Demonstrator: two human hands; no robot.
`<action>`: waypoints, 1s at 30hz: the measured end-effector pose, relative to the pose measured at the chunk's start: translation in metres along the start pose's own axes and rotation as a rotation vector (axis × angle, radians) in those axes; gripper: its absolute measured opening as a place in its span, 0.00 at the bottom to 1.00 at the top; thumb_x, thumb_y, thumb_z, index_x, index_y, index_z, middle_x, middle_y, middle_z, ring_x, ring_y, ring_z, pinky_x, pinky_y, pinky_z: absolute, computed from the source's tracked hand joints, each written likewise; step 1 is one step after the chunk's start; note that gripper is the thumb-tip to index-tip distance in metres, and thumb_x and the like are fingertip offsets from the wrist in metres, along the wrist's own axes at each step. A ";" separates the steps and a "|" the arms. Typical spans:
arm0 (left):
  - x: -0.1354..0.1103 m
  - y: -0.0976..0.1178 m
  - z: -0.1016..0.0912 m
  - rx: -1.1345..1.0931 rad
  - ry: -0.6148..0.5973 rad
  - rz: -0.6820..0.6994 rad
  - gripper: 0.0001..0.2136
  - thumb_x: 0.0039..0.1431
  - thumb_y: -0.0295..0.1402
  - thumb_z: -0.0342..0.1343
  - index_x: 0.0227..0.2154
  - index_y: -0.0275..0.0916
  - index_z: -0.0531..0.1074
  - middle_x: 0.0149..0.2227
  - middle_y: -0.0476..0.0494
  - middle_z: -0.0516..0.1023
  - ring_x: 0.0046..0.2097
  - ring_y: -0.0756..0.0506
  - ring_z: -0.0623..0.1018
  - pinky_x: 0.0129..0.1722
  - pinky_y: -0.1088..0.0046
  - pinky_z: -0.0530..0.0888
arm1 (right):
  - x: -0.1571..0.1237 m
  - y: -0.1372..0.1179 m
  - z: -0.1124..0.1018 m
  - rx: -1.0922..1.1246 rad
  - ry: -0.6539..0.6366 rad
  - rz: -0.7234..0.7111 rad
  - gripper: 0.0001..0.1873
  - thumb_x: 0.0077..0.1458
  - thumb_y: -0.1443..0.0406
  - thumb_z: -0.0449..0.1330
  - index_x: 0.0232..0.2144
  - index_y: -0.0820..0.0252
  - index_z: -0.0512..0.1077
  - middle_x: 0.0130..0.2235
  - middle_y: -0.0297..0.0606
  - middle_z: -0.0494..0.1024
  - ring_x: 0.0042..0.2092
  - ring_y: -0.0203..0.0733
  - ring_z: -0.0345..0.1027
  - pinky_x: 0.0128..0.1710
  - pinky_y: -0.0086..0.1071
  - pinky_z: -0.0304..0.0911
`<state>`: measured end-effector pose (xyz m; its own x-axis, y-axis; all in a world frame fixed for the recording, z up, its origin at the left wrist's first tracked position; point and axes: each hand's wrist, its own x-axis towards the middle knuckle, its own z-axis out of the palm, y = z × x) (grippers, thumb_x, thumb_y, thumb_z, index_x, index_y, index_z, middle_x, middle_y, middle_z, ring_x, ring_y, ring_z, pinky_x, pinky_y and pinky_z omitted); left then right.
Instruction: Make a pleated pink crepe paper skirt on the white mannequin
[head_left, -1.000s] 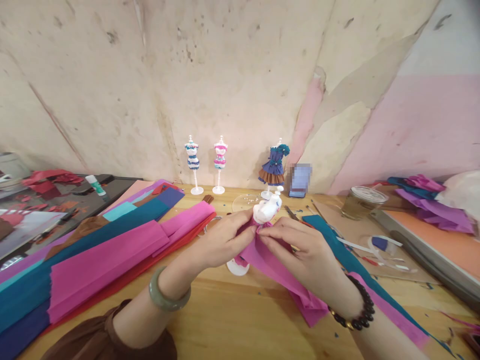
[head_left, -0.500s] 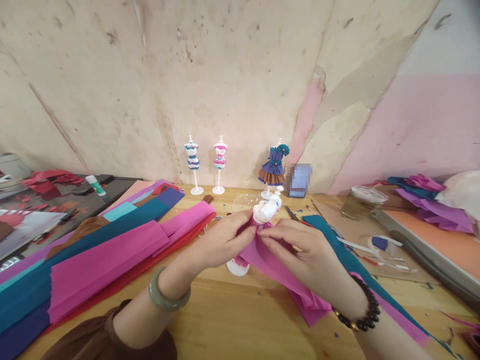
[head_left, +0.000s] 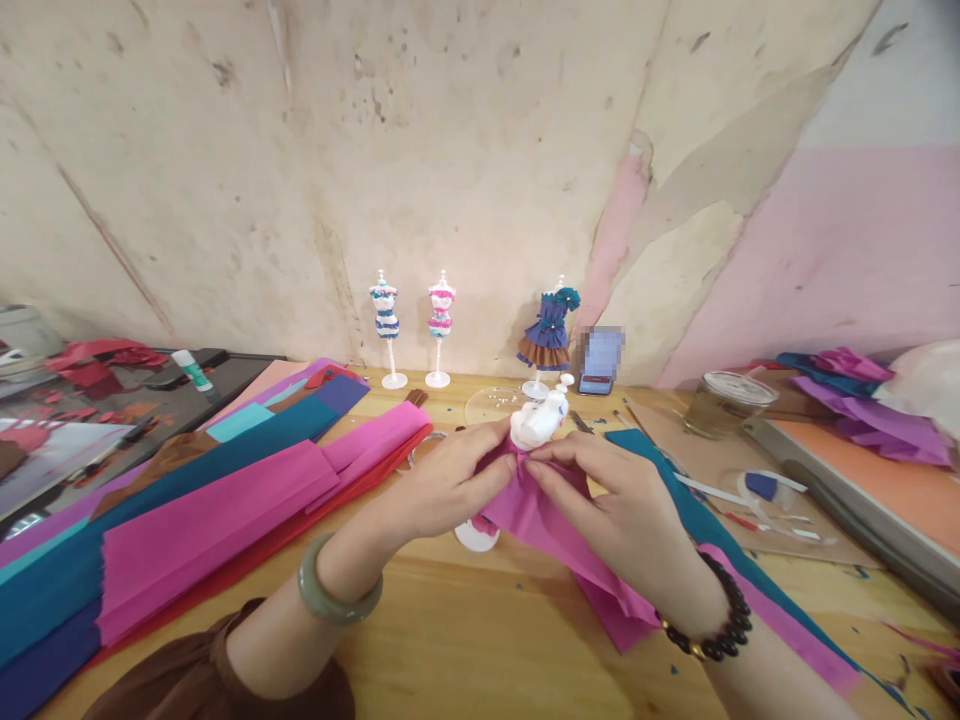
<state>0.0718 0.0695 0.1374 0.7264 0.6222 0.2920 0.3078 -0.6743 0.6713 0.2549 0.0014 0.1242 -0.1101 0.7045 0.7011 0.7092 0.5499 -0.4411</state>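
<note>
Head view, and from where I stand I count 4 small forms: 3 upright by the bare, stained wall [head_left: 465, 150] and 1 in the person's grasp. That tilted form [head_left: 538, 418] is white, smooth and rounded, its knobbed neck leaning away to the right. Left hand [head_left: 457, 482] has thumb and fingers clamped on a pink sheet [head_left: 534, 520] at the form's waist; right hand [head_left: 613, 490] pinches the same sheet's gathered edge between thumb and fingertips, just beside the other thumb. The sheet is thin and matte, puckered at the waist, then fanning out flat beneath the right hand, over a table [head_left: 450, 630] of pale, grained wood. I see 1 smooth green bangle [head_left: 339, 590] on the left wrist and 1 bracelet [head_left: 721, 612] of round dark beads on the right. Along the wall stand 1 blue-banded form [head_left: 386, 324], 1 pink-banded form [head_left: 440, 318] and 1 dressed form [head_left: 547, 330] with a pleated blue and brown skirt and a teal ruffle at the shoulder. Near it is 1 phone [head_left: 597, 365], flat and rectangular; farther right, 1 round see-through tub [head_left: 724, 408]. Folded sheets [head_left: 217, 540] overlap at left, too layered to count.
</note>
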 end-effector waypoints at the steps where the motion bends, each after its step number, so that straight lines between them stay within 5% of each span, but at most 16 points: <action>1: 0.000 0.000 0.000 0.001 -0.002 0.002 0.08 0.67 0.34 0.45 0.37 0.38 0.68 0.42 0.45 0.77 0.42 0.45 0.76 0.42 0.69 0.71 | 0.000 0.000 0.000 -0.005 0.005 0.003 0.03 0.59 0.68 0.62 0.33 0.57 0.75 0.35 0.35 0.83 0.35 0.40 0.76 0.37 0.31 0.70; 30: -0.001 0.002 0.001 0.034 -0.001 -0.021 0.10 0.67 0.37 0.44 0.36 0.39 0.67 0.36 0.46 0.76 0.38 0.46 0.75 0.38 0.70 0.71 | -0.003 0.003 0.004 -0.061 0.057 0.013 0.06 0.60 0.66 0.60 0.31 0.58 0.74 0.30 0.35 0.80 0.31 0.39 0.74 0.33 0.30 0.67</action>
<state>0.0728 0.0671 0.1380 0.7204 0.6356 0.2775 0.3436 -0.6747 0.6533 0.2545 0.0028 0.1181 -0.0619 0.6836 0.7272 0.7515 0.5114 -0.4168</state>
